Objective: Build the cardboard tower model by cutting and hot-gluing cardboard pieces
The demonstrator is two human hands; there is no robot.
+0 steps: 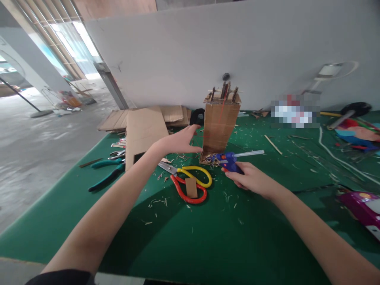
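My right hand [247, 176] is wrapped round a blue hot glue gun [230, 162] with a clear glue stick [249, 153] sticking out of its back. The gun's nozzle end is at the base of a tall upright cardboard structure [219, 126], which has several dark strips standing on top. Just left of this structure, my left hand [187, 140] has its thumb and fingers spread apart, with nothing seen between them. Below the hands lie scissors [194, 184] with one yellow and one red handle. A small cardboard piece [191, 188] rests on the scissor handles.
Flat cardboard sheets [147, 128] are stacked at the left back. Teal-handled pliers [109, 174] lie near the left edge. A white cable [335, 154] crosses the right side, above a magenta object [360, 206]. Scraps litter the green tabletop [208, 241]; a pale wall [178, 59] stands behind.
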